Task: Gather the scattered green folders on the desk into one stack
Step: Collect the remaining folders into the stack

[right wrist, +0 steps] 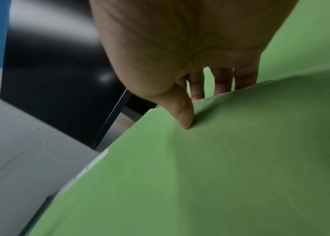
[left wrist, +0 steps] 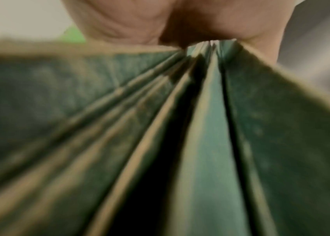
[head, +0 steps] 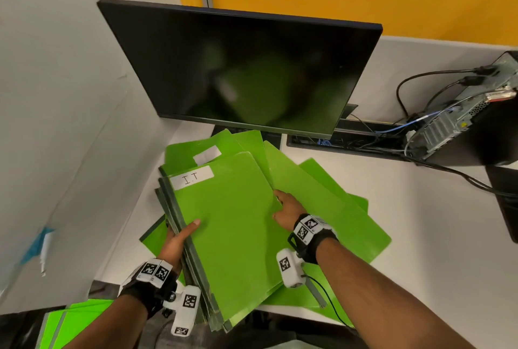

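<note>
A thick stack of green folders (head: 229,225), its top one labelled "I.T", is lifted at a tilt over the desk's near edge. My left hand (head: 179,239) grips the stack's spine side, thumb on top; the left wrist view shows the folder spines (left wrist: 200,127) fanned out close up. My right hand (head: 283,208) holds the stack's right edge, thumb (right wrist: 182,116) pressing the top cover (right wrist: 220,167) and fingers curled under it. More green folders (head: 322,191) lie spread on the desk beneath and to the right, and others (head: 201,146) at the back.
A dark monitor (head: 241,68) stands just behind the folders. A computer case (head: 476,113) with cables lies at the right. Grey partition walls (head: 56,96) close the left side. More green folders (head: 73,323) show at the bottom left, below desk level.
</note>
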